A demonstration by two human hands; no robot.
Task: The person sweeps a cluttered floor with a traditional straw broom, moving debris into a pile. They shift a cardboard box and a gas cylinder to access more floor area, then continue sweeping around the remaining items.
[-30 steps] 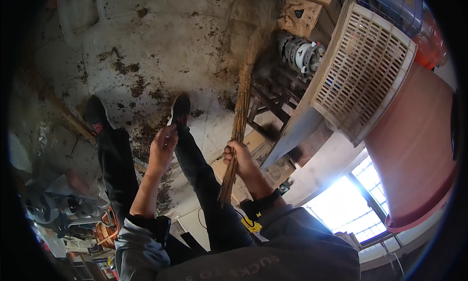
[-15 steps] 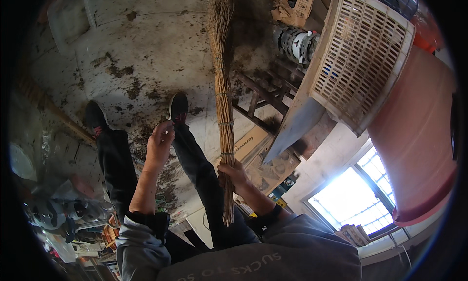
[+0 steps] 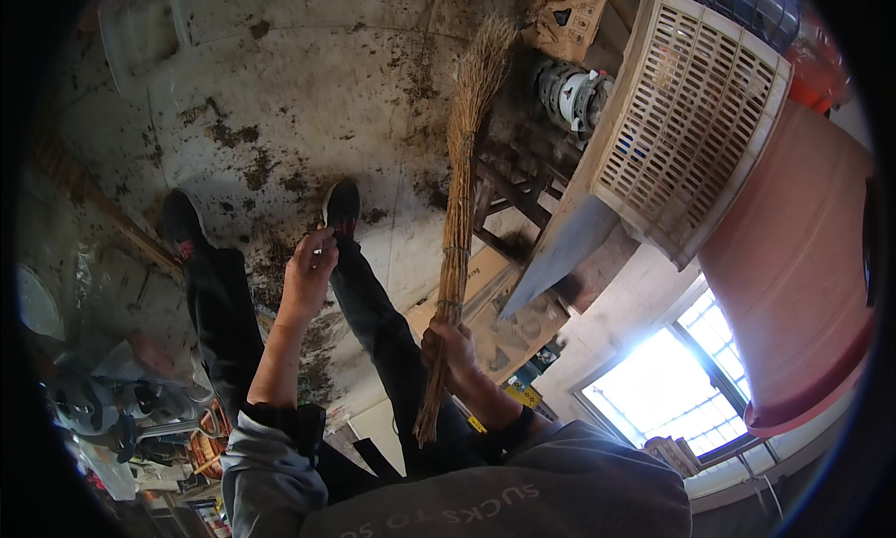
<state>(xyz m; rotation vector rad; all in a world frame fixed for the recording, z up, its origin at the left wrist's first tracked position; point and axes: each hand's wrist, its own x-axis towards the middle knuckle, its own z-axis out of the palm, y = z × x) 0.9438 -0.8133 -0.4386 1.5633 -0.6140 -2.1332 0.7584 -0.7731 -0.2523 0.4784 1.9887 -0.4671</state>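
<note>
My right hand (image 3: 452, 346) is wrapped round the lower part of a long twig broom (image 3: 456, 225). Bound at intervals along its length, the broom tilts with its bushy end up and to the right. Its cut ends stick out below my fist, over my right thigh. My left hand (image 3: 309, 265) hovers in front of my right shin, fingers curled together. A small pale spot shows between those fingers, too small to name. Dark dirt (image 3: 271, 253) lies scattered on the concrete floor (image 3: 308, 81) beneath my hands and round my dark shoes.
On the right stand a dark wooden frame (image 3: 513, 197), a grey panel (image 3: 565, 249), a beige plastic crate (image 3: 695, 118) and a large pink tub (image 3: 793, 249). Cardboard (image 3: 563, 20) lies at the far right. A wooden pole (image 3: 131, 230) and clutter are at left.
The broom's bushy end has swung to the right, and its lower end slightly left. My right hand has turned with it and dropped a little. My left hand has hardly moved.
</note>
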